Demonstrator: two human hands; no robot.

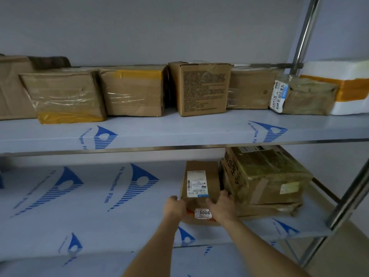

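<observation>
Both hands on a small cardboard parcel (201,186). Lies flat on the lower shelf (99,196), right of centre, near end close to the front edge. Just beside the stack of taped boxes (265,182) on the right; touching or not, cannot tell.

Left hand (174,206): clasps the parcel's near left corner, fingers curled round the left edge. Right hand (220,205): grips the near right edge, fingertips hooked over the top by the narrow gap next to the stack. Holding the parcel, both of them, forearms reaching in from the near side.

On the parcel's top: white shipping label (196,183) with barcode. On its near face: white sticker (204,213) reading 5006, over an orange strip, right end partly covered by the right hand.

Upper shelf (179,130): row of brown cartons (129,92) along the far wall, several bound in clear and yellow tape. Printed carton (203,88) in the middle, standing tallest. Far right: white foam box (343,86) banded with orange tape; small taped packet (305,98) with a barcode label just left of it, touching.

Blue-printed protective film on both shelves. Steel post (305,33) rising at the right.
</observation>
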